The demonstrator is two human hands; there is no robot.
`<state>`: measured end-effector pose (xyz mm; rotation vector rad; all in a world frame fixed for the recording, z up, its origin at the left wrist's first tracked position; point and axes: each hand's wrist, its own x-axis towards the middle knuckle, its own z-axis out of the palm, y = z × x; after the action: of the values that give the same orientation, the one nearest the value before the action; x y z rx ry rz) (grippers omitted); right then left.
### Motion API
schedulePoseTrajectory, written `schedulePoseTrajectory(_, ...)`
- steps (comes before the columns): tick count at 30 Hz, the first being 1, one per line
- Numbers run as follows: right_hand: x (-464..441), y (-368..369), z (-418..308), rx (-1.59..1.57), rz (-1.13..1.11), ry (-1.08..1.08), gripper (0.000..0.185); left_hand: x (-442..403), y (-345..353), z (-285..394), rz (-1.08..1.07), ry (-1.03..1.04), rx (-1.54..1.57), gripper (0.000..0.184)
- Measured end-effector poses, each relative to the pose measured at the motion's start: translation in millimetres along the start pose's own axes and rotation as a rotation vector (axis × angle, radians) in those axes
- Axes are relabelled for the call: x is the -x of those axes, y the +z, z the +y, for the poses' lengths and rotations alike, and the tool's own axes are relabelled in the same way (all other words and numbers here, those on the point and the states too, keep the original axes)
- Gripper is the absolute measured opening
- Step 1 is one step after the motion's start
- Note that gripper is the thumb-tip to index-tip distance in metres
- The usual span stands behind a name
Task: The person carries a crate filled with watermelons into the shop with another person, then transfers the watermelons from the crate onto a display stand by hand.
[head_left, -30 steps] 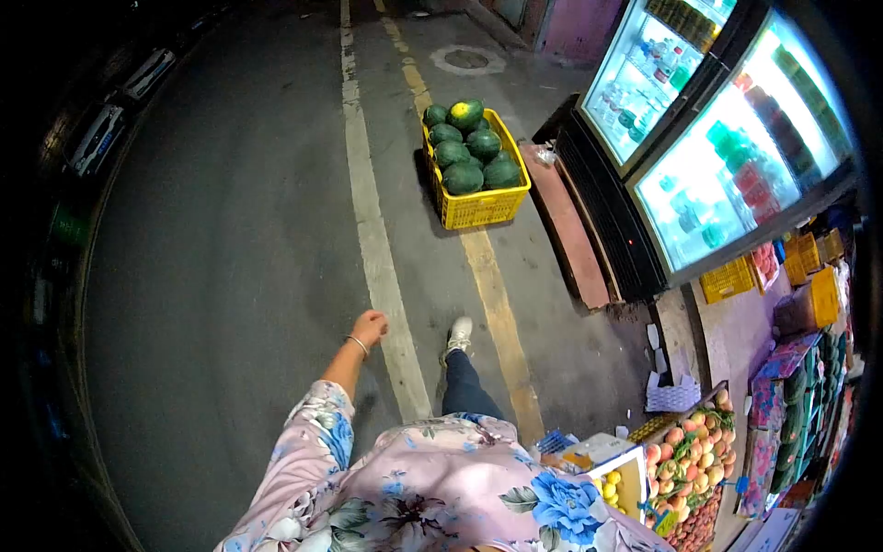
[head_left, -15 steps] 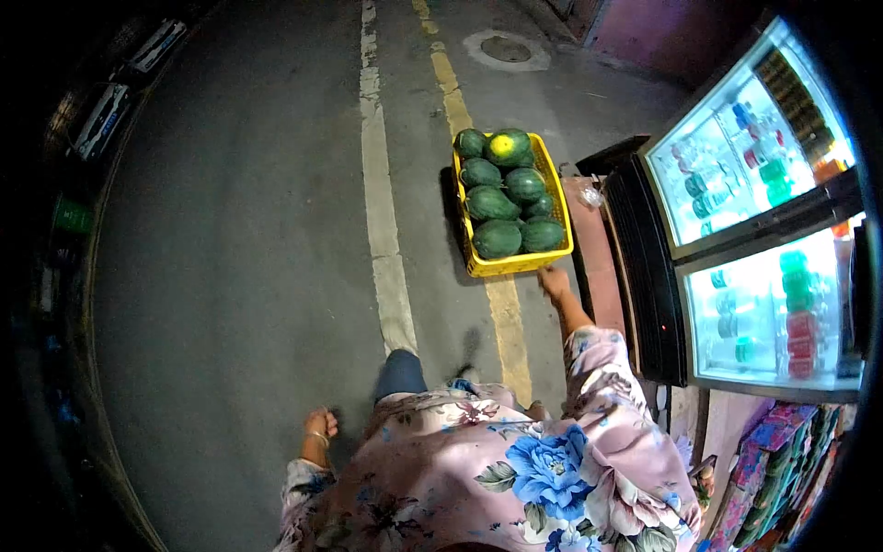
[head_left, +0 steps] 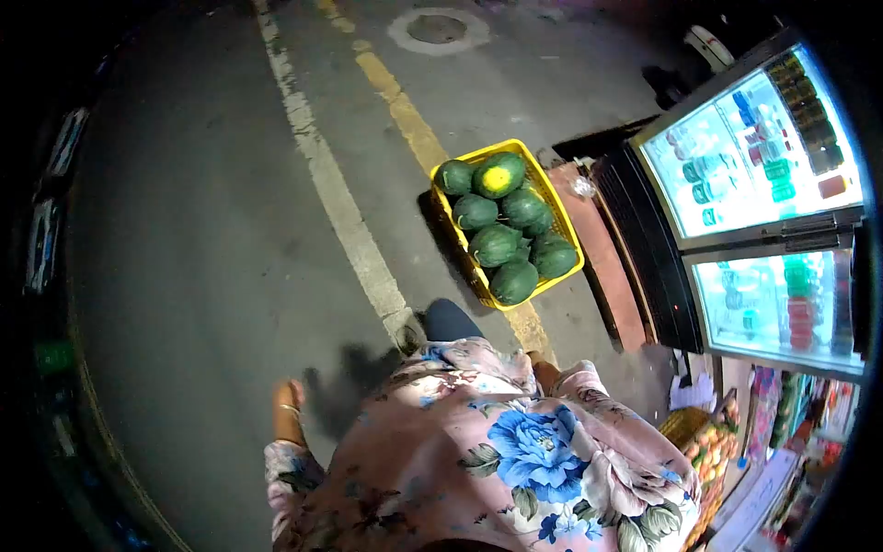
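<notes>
A yellow plastic crate [head_left: 572,253] stands on the pavement ahead, filled with several dark green watermelons [head_left: 497,245]. One watermelon [head_left: 498,177] at the far end has a bright yellow patch. My left hand [head_left: 291,396] hangs low over the bare road with a bracelet at its wrist, far from the crate. Its fingers are small and unclear. My right hand [head_left: 544,373] is close to my body, just below the crate's near edge and apart from it; the sleeve hides much of it, and its fingers cannot be made out.
On the right stands a lit glass-door drink fridge [head_left: 692,241] behind a reddish step [head_left: 602,267]. A basket of round produce [head_left: 708,460] is at lower right. White [head_left: 336,198] and yellow [head_left: 397,101] lines run along the road. Farther off lies a manhole cover [head_left: 436,29].
My right hand has drawn back from the crate's near edge toward my body. My left hand has shifted left and up. The view has turned and moved, bringing the produce basket into sight.
</notes>
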<state>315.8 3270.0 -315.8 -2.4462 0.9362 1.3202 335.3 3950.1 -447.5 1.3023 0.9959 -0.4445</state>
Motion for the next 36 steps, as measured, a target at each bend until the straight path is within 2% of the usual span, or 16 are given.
schedulePoseTrajectory(5,-61,10,13,-0.038,-0.078,-0.059,0.021,-47,135,206,0.248,0.153,-0.069,0.023)
schedulePoseTrajectory(8,-133,42,-101,-0.104,-0.051,-0.303,0.021,-58,204,266,-0.120,0.296,-0.058,0.022)
schedulePoseTrajectory(9,-173,53,-147,-0.121,0.014,-0.389,0.021,-87,213,278,-0.532,0.298,-0.155,0.026)
schedulePoseTrajectory(10,-203,54,-209,-0.083,0.058,-0.501,0.020,-153,207,256,-0.339,0.957,-0.730,0.032)
schedulePoseTrajectory(11,-220,43,-272,-0.030,0.089,-0.620,0.020,-113,210,286,-0.472,0.193,-0.636,0.035)
schedulePoseTrajectory(12,-236,25,-328,0.020,0.131,-0.731,0.020,-93,202,306,-0.561,0.470,-0.883,0.036)
schedulePoseTrajectory(13,-249,3,-377,0.077,0.219,-0.837,0.020,-224,128,242,-0.305,1.008,-1.350,0.035)
schedulePoseTrajectory(15,-281,-47,-446,0.152,0.466,-0.970,0.020,-191,163,297,-0.356,0.115,-0.841,0.034)
schedulePoseTrajectory(22,-232,-226,-549,-0.601,0.154,-0.606,0.029,-222,237,451,-0.233,-0.127,-0.805,0.028)
schedulePoseTrajectory(23,-219,-247,-546,-0.191,0.124,-0.669,0.032,-234,249,471,-0.274,-0.142,-0.849,0.028)
schedulePoseTrajectory(26,-248,-194,-529,-0.729,0.095,-0.218,0.034,-265,296,526,-0.473,-0.168,-1.098,0.025)
schedulePoseTrajectory(27,-216,-216,-510,-0.716,0.049,-0.164,0.037,-257,313,548,-0.871,0.454,-1.515,0.026)
schedulePoseTrajectory(28,-181,-253,-489,-0.603,-0.029,-0.192,0.037,-244,360,572,-0.520,-0.046,-1.306,0.027)
schedulePoseTrajectory(30,-205,-195,-476,-0.935,0.257,0.191,0.035,-339,375,587,-0.626,-0.180,-1.258,0.028)
schedulePoseTrajectory(33,-194,-169,-440,-1.377,0.604,0.322,0.024,-359,455,639,-0.827,0.012,-1.313,0.032)
schedulePoseTrajectory(36,-114,-133,-479,-2.013,0.430,0.759,0.016,-438,529,682,-0.948,0.332,-1.524,0.025)
